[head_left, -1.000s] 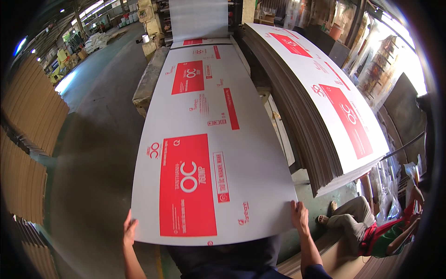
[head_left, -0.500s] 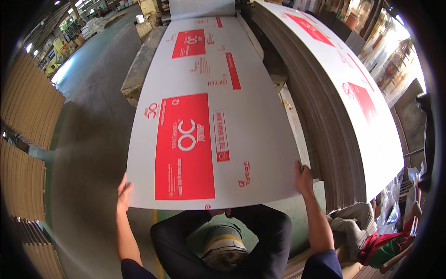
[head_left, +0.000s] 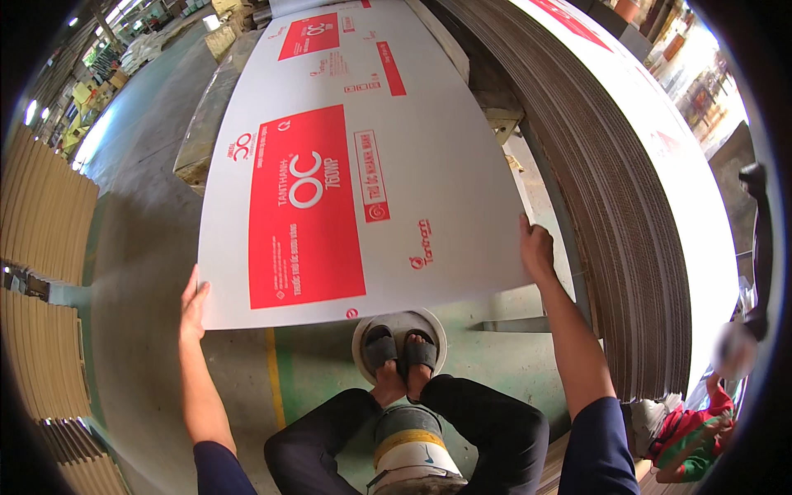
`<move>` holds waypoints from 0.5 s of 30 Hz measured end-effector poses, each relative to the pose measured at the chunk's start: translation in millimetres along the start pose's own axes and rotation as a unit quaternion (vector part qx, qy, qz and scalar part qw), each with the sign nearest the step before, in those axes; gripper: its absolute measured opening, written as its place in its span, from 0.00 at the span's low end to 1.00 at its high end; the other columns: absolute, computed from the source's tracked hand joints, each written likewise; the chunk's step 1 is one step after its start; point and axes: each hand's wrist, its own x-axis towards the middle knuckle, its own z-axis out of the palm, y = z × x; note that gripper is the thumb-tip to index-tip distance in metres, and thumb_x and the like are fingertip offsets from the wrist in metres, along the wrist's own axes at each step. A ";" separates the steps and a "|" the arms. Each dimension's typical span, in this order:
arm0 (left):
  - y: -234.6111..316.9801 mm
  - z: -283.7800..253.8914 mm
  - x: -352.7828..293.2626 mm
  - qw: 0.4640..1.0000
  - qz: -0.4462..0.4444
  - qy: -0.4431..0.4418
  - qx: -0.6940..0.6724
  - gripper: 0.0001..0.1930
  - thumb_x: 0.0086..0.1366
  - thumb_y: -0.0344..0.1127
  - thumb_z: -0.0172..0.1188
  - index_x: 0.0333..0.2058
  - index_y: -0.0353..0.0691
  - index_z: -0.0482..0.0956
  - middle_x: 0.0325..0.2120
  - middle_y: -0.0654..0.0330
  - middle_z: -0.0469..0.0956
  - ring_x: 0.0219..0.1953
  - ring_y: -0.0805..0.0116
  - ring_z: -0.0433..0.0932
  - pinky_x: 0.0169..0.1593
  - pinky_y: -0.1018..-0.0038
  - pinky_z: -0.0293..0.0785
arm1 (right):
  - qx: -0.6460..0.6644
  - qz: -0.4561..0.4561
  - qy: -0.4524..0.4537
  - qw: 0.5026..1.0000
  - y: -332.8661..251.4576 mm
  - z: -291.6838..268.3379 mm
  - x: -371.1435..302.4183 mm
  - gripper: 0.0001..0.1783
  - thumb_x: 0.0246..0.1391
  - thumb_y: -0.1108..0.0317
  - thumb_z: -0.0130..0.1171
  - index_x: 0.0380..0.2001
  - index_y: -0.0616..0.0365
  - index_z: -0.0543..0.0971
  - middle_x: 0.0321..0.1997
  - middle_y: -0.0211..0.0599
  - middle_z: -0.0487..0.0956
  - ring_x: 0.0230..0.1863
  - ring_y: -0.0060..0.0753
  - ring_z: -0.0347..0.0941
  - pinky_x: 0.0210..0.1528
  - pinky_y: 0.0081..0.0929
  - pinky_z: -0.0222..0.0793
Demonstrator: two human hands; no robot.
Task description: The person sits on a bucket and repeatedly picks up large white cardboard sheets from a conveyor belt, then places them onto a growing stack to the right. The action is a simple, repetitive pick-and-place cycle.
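A large white cardboard sheet (head_left: pixel 445 181) with red printed panels stretches away from me, its near edge raised above my feet. My left hand (head_left: pixel 194 305) grips its near left corner, thumb on top and fingers hidden beneath. At the right edge, my right hand (head_left: pixel 536 249) is closed on the sheet near its corner. The far part of the sheet lies between the worn side blocks of a machine (head_left: pixel 216 115).
To the right stands a tall stack of cardboard sheets (head_left: pixel 615 198). More brown cardboard stacks (head_left: pixel 41 214) rise at the left. Below me are a round footrest (head_left: pixel 356 351) under my sandals and a bucket-like seat (head_left: pixel 408 445). Another person (head_left: pixel 701 437) sits at the lower right.
The near edge of the sheet has moved up and left in view with both hands still on it. My feet and the round footrest have come into sight.
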 end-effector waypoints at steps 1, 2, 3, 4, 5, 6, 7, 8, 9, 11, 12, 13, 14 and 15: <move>7.5 1.2 8.5 1.000 0.002 0.012 0.014 0.31 0.64 0.35 0.57 0.65 0.41 0.57 0.64 0.56 0.60 0.64 0.66 0.59 0.65 0.72 0.52 | 0.008 -0.019 0.001 1.000 -7.6 -1.1 10.5 0.38 0.62 0.40 0.41 0.23 0.71 0.78 0.29 0.63 0.78 0.37 0.63 0.76 0.41 0.48 0.71; 14.9 2.8 17.6 0.999 -0.004 0.030 0.037 0.33 0.64 0.36 0.58 0.65 0.41 0.56 0.64 0.56 0.60 0.64 0.66 0.59 0.64 0.71 0.53 | -0.002 -0.001 -0.003 1.000 -17.9 -3.1 19.9 0.37 0.62 0.40 0.41 0.26 0.70 0.77 0.30 0.62 0.78 0.37 0.63 0.76 0.41 0.48 0.71; 21.5 7.0 30.6 0.997 -0.006 0.037 0.065 0.34 0.64 0.38 0.59 0.66 0.41 0.55 0.64 0.55 0.60 0.64 0.65 0.59 0.64 0.71 0.54 | -0.006 0.006 -0.012 1.000 -29.8 -8.3 28.2 0.37 0.62 0.40 0.41 0.30 0.70 0.77 0.31 0.62 0.79 0.38 0.63 0.77 0.41 0.48 0.71; 27.1 11.5 43.1 0.995 0.005 0.047 0.091 0.36 0.63 0.39 0.60 0.66 0.41 0.53 0.63 0.54 0.60 0.64 0.65 0.60 0.64 0.70 0.54 | -0.033 0.040 -0.036 0.998 -43.5 -15.9 34.5 0.36 0.62 0.40 0.41 0.33 0.70 0.77 0.32 0.61 0.79 0.38 0.62 0.77 0.40 0.48 0.72; 33.0 16.2 57.3 0.984 -0.009 0.071 0.163 0.38 0.63 0.42 0.60 0.67 0.41 0.50 0.62 0.51 0.61 0.63 0.63 0.61 0.63 0.69 0.56 | -0.039 0.016 -0.025 0.999 -59.5 -25.7 40.1 0.35 0.61 0.40 0.41 0.41 0.69 0.74 0.38 0.62 0.78 0.42 0.61 0.76 0.44 0.47 0.71; 40.5 16.2 67.2 0.968 0.000 0.113 0.223 0.41 0.63 0.44 0.61 0.67 0.41 0.48 0.61 0.48 0.62 0.63 0.61 0.62 0.62 0.67 0.58 | -0.082 0.038 -0.039 0.995 -77.7 -34.6 42.0 0.36 0.61 0.40 0.42 0.49 0.68 0.71 0.43 0.63 0.77 0.46 0.59 0.75 0.47 0.46 0.71; 44.4 21.0 77.1 0.886 0.091 0.167 0.424 0.43 0.63 0.46 0.60 0.68 0.41 0.44 0.58 0.44 0.65 0.60 0.56 0.66 0.60 0.65 0.63 | -0.092 -0.004 -0.030 0.995 -93.9 -46.8 42.2 0.36 0.61 0.40 0.42 0.54 0.65 0.66 0.49 0.63 0.74 0.52 0.57 0.71 0.52 0.44 0.68; 50.9 19.3 80.0 0.889 0.156 0.195 0.383 0.41 0.63 0.46 0.60 0.67 0.41 0.47 0.58 0.44 0.66 0.59 0.55 0.67 0.59 0.65 0.63 | -0.115 -0.015 -0.042 0.992 -108.0 -59.8 38.3 0.38 0.61 0.40 0.42 0.59 0.63 0.61 0.55 0.63 0.70 0.57 0.54 0.68 0.57 0.42 0.66; 52.5 22.0 79.0 0.894 0.192 0.214 0.345 0.39 0.63 0.46 0.60 0.66 0.40 0.49 0.57 0.44 0.67 0.58 0.54 0.68 0.59 0.64 0.64 | -0.063 -0.087 -0.041 0.993 -112.5 -79.4 30.1 0.36 0.61 0.42 0.44 0.60 0.61 0.63 0.58 0.59 0.69 0.61 0.51 0.65 0.60 0.41 0.63; 52.4 22.0 52.4 0.909 0.233 0.186 0.291 0.33 0.64 0.44 0.58 0.64 0.39 0.57 0.57 0.46 0.68 0.56 0.55 0.70 0.58 0.65 0.66 | -0.032 -0.235 -0.019 0.971 -92.0 -139.6 8.2 0.32 0.61 0.46 0.48 0.59 0.58 0.66 0.61 0.50 0.68 0.64 0.47 0.62 0.63 0.39 0.60; 44.5 26.7 28.5 0.922 0.245 0.142 0.266 0.30 0.65 0.43 0.57 0.61 0.38 0.61 0.56 0.48 0.69 0.55 0.56 0.71 0.57 0.66 0.67 | -0.048 -0.330 0.023 0.943 -69.8 -172.4 -3.5 0.29 0.61 0.49 0.50 0.58 0.57 0.68 0.60 0.45 0.69 0.63 0.46 0.63 0.62 0.39 0.61; 27.3 38.0 -0.3 0.946 0.217 0.077 0.228 0.22 0.67 0.40 0.55 0.56 0.35 0.68 0.49 0.51 0.75 0.51 0.63 0.74 0.53 0.69 0.70 | -0.054 -0.330 0.043 0.941 -42.0 -207.8 -10.8 0.24 0.60 0.55 0.53 0.55 0.57 0.71 0.59 0.42 0.71 0.62 0.44 0.65 0.62 0.38 0.61; 9.6 50.4 -32.6 0.957 0.179 0.053 0.221 0.19 0.68 0.38 0.54 0.54 0.34 0.70 0.41 0.56 0.78 0.45 0.70 0.75 0.49 0.73 0.72 | 0.009 -0.335 0.046 0.941 -5.7 -243.7 -6.0 0.22 0.60 0.58 0.54 0.54 0.57 0.72 0.57 0.45 0.72 0.60 0.43 0.67 0.62 0.37 0.62; -7.3 65.4 -68.5 0.977 0.166 0.010 0.135 0.18 0.67 0.38 0.55 0.51 0.33 0.72 0.36 0.59 0.78 0.39 0.72 0.76 0.48 0.74 0.72 | -0.031 -0.302 0.147 0.941 28.9 -282.8 -4.8 0.19 0.60 0.62 0.54 0.53 0.56 0.73 0.55 0.46 0.73 0.57 0.41 0.68 0.62 0.34 0.62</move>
